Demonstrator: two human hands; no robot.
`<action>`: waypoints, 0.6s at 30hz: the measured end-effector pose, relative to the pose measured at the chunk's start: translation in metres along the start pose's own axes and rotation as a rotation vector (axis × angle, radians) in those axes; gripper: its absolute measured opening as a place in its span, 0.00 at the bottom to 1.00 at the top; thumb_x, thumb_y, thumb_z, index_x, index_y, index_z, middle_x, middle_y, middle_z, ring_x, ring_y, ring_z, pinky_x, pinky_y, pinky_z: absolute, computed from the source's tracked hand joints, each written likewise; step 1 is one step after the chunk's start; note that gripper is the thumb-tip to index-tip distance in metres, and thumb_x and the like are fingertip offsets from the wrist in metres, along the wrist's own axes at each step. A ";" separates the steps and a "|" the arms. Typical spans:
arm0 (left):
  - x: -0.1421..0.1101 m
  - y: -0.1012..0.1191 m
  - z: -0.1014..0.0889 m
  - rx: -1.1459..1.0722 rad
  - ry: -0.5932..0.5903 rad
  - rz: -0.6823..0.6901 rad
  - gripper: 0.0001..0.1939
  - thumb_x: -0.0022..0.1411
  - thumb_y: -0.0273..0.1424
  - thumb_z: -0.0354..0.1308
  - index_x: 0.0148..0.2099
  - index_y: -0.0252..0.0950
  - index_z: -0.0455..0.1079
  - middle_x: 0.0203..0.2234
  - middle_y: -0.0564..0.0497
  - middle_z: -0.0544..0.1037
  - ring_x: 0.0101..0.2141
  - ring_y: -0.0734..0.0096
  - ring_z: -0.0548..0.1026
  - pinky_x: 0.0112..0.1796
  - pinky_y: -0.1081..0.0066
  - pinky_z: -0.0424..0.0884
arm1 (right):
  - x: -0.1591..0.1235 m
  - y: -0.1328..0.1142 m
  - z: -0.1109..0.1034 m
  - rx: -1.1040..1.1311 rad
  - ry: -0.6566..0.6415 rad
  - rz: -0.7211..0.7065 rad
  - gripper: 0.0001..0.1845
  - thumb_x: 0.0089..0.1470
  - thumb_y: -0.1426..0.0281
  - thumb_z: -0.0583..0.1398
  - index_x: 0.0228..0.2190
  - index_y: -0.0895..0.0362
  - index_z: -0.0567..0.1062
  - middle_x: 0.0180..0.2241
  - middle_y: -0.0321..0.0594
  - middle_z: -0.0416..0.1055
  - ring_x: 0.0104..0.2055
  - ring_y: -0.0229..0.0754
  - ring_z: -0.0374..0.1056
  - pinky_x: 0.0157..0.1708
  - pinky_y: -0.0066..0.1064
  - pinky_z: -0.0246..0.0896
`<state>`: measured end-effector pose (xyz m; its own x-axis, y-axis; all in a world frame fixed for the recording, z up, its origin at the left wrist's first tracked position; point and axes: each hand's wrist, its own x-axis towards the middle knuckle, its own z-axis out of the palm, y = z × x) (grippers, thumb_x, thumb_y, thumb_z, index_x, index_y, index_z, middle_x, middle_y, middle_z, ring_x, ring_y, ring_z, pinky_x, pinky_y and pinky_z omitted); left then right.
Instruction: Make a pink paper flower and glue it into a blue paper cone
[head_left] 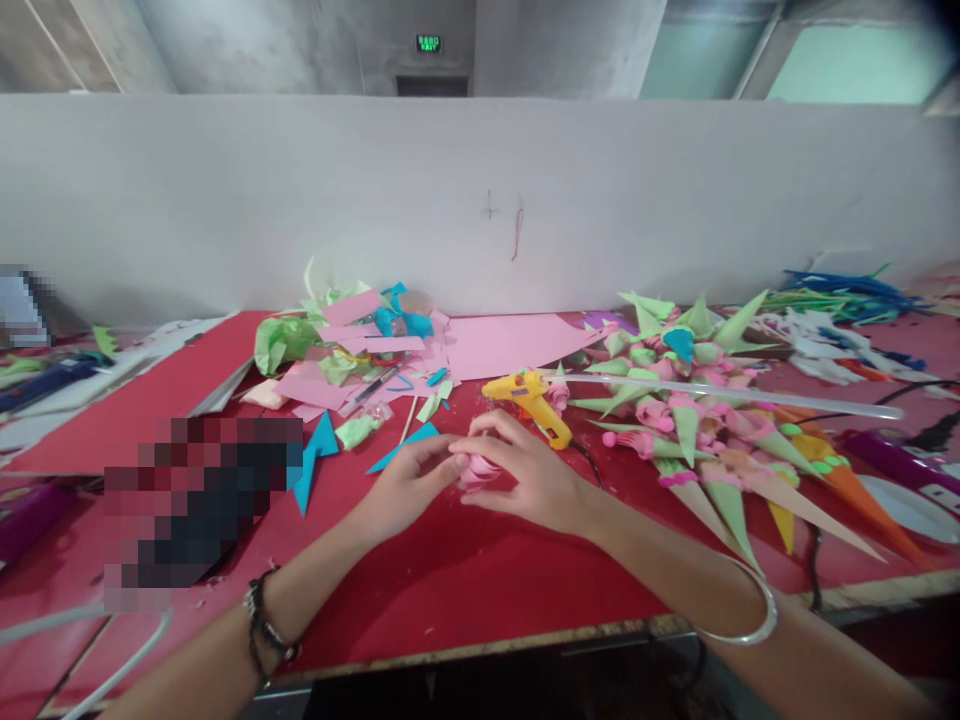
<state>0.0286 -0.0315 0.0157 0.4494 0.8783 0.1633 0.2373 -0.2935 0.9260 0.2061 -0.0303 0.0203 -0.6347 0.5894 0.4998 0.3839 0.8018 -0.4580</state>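
Observation:
Between my two hands, over the red tabletop, is a pink rolled paper piece [480, 470] with curled layers like a flower. My left hand [412, 485] pinches it from the left with thumb and fingers. From the right, my right hand [536, 480] curls its fingers around the same piece, hiding part of it. Just behind my right hand lies a yellow glue gun [532, 400] with a long clear glue stick [735, 393] extending to the right. Blue paper scraps [319, 450] lie to the left of my hands.
Paper cones with pink and green decorations [690, 420] are heaped on the right. Paper scraps [360, 340] pile up at the back left, beside a pink sheet [510, 345]. A white partition [637, 200] stands behind the red table [450, 590]. A dark cord [587, 463] trails from the glue gun.

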 end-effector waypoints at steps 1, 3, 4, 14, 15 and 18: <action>0.000 0.000 0.000 -0.034 -0.001 -0.009 0.12 0.57 0.36 0.49 0.39 0.34 0.67 0.33 0.52 0.73 0.33 0.73 0.70 0.34 0.75 0.65 | 0.000 0.000 0.000 0.000 -0.004 -0.001 0.22 0.48 0.63 0.58 0.45 0.53 0.63 0.41 0.41 0.58 0.43 0.40 0.60 0.42 0.32 0.61; 0.001 0.000 0.001 -0.102 0.014 -0.026 0.12 0.56 0.36 0.51 0.41 0.34 0.65 0.31 0.52 0.73 0.32 0.74 0.70 0.32 0.75 0.65 | 0.000 0.000 0.000 0.005 -0.008 0.000 0.24 0.46 0.62 0.59 0.46 0.53 0.62 0.42 0.42 0.57 0.44 0.41 0.59 0.43 0.33 0.61; 0.001 0.001 0.001 -0.142 0.021 -0.035 0.13 0.56 0.36 0.51 0.42 0.35 0.64 0.31 0.52 0.72 0.31 0.74 0.70 0.31 0.75 0.65 | 0.000 0.001 0.000 0.009 -0.007 0.000 0.25 0.46 0.63 0.59 0.47 0.53 0.62 0.43 0.42 0.57 0.45 0.41 0.59 0.44 0.34 0.61; 0.001 0.003 0.001 -0.148 0.034 -0.011 0.12 0.57 0.35 0.50 0.43 0.34 0.62 0.30 0.52 0.70 0.32 0.74 0.69 0.33 0.74 0.65 | 0.000 0.003 0.003 -0.010 0.097 -0.036 0.16 0.50 0.68 0.57 0.43 0.55 0.65 0.39 0.41 0.61 0.43 0.39 0.61 0.43 0.31 0.60; 0.001 0.002 0.001 -0.126 0.041 -0.007 0.13 0.57 0.34 0.50 0.43 0.34 0.63 0.32 0.51 0.70 0.34 0.72 0.69 0.35 0.73 0.65 | 0.001 0.003 0.004 -0.020 0.111 -0.035 0.16 0.50 0.68 0.57 0.43 0.54 0.65 0.40 0.41 0.61 0.43 0.39 0.61 0.44 0.32 0.60; 0.001 0.003 0.000 -0.083 0.049 -0.001 0.13 0.57 0.34 0.50 0.43 0.35 0.64 0.36 0.50 0.71 0.37 0.70 0.69 0.37 0.72 0.65 | 0.001 0.004 0.005 -0.049 0.168 -0.031 0.15 0.50 0.68 0.56 0.42 0.54 0.66 0.41 0.41 0.60 0.46 0.40 0.60 0.44 0.33 0.60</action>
<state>0.0298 -0.0314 0.0181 0.4059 0.8966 0.1768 0.1646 -0.2621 0.9509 0.2040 -0.0268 0.0151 -0.5272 0.5690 0.6311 0.4006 0.8214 -0.4060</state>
